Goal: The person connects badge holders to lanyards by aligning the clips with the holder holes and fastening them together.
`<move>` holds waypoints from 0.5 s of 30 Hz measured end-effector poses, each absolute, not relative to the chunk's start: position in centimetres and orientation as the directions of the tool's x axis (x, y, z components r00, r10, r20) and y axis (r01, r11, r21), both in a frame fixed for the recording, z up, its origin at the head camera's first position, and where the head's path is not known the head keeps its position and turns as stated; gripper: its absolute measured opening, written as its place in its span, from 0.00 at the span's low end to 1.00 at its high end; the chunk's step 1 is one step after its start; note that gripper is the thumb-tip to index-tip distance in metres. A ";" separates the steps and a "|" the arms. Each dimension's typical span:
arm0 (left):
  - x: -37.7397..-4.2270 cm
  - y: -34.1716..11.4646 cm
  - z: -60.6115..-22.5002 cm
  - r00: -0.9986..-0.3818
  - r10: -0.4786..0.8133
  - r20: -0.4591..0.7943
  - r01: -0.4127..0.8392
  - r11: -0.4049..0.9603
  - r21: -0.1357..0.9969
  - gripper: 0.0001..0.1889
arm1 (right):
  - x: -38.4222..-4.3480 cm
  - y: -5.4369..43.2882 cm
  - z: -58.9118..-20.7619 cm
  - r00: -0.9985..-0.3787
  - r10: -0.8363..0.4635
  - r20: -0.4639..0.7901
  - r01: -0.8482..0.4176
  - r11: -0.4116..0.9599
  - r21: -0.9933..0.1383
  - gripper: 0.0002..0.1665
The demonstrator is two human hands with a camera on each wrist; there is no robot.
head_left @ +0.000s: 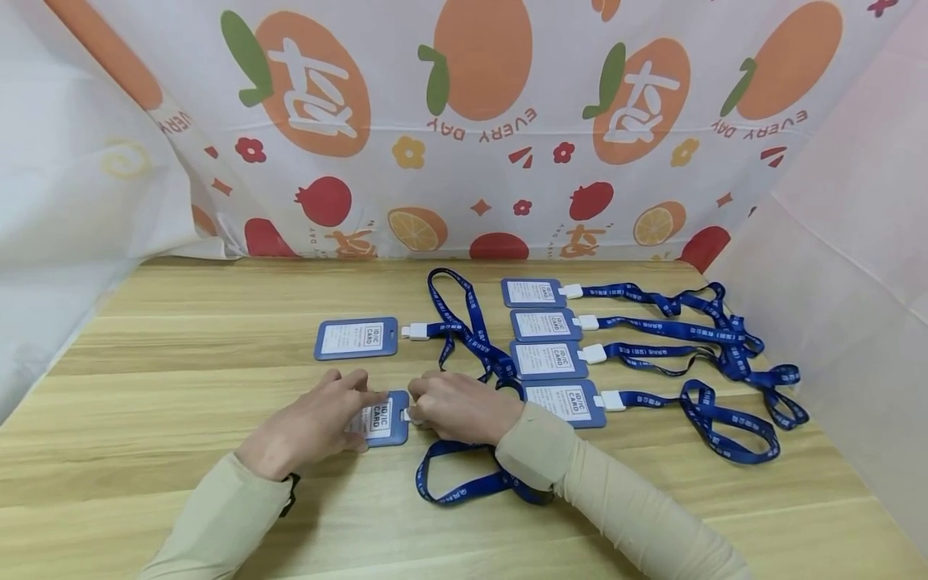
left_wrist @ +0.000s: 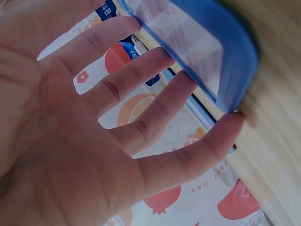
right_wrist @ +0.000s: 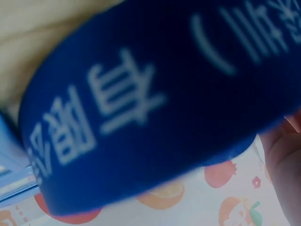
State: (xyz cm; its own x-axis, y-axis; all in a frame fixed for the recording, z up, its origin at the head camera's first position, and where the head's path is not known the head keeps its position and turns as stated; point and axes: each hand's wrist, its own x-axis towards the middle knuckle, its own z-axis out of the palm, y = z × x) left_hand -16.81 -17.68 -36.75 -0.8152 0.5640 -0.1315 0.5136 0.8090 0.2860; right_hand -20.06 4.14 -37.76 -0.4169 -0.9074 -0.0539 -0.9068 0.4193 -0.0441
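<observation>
In the head view, my left hand (head_left: pixel 315 423) holds a blue ID card holder (head_left: pixel 395 420) across its width, fingers at the far side and thumb at the near side. Up close in the left wrist view, fingertips touch the holder's blue edge (left_wrist: pixel 242 52). My right hand (head_left: pixel 460 405) has curled fingers at the holder's slotted end, pinching the lanyard's connector, mostly hidden under the fingers. From there a blue lanyard (head_left: pixel 464 490) loops below the right wrist. Blurred lanyard strap (right_wrist: pixel 141 108) with white lettering fills much of the right wrist view.
Another card holder (head_left: pixel 357 338) lies beyond my left hand, beside the white clip (head_left: pixel 416 331) of its lanyard (head_left: pixel 464 310). To the right, several holders (head_left: pixel 548 360) with lanyards (head_left: pixel 728 419) form a column. A fruit-print cloth (head_left: pixel 478 161) hangs behind the wooden table (head_left: pixel 181 338).
</observation>
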 end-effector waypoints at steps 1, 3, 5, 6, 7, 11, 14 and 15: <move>-16.8 -17.6 -36.7 -0.816 0.563 -0.132 0.511 0.809 0.289 0.30 | -20.1 4.1 -37.8 -0.415 -0.908 -0.053 -0.908 0.417 -0.043 0.11; -16.7 -17.6 -36.7 -0.816 0.562 -0.135 0.508 0.810 0.293 0.30 | -20.1 4.2 -37.8 -0.410 -0.910 -0.055 -0.910 0.412 -0.036 0.11; -16.7 -17.6 -36.7 -0.818 0.558 -0.142 0.503 0.812 0.295 0.30 | -20.2 4.1 -37.8 -0.404 -0.913 -0.055 -0.913 0.406 -0.032 0.11; -16.7 -17.6 -36.7 -0.817 0.558 -0.144 0.503 0.813 0.295 0.30 | -20.2 4.1 -37.8 -0.401 -0.914 -0.055 -0.915 0.403 -0.031 0.10; -16.8 -17.6 -36.7 -0.817 0.559 -0.144 0.503 0.812 0.296 0.30 | -20.2 4.1 -37.8 -0.398 -0.916 -0.055 -0.916 0.400 -0.031 0.10; -16.8 -17.7 -36.8 -0.812 0.566 -0.142 0.510 0.807 0.298 0.31 | -20.3 4.1 -37.8 -0.385 -0.922 -0.046 -0.921 0.387 -0.035 0.09; -16.9 -17.7 -36.7 -0.809 0.572 -0.139 0.515 0.802 0.302 0.31 | -20.3 4.2 -37.7 -0.385 -0.922 -0.039 -0.921 0.387 -0.039 0.09; -16.9 -17.7 -36.7 -0.808 0.572 -0.140 0.515 0.802 0.303 0.31 | -20.3 4.2 -37.7 -0.385 -0.922 -0.039 -0.921 0.387 -0.040 0.09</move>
State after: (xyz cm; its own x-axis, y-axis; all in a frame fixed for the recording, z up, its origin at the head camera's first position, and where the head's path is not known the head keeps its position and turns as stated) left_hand -16.91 -17.72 -36.72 -0.8082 0.5720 -0.1400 0.5150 0.8018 0.3031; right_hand -20.27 4.17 -37.70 -0.3854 -0.9219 -0.0389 -0.9213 0.3869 -0.0395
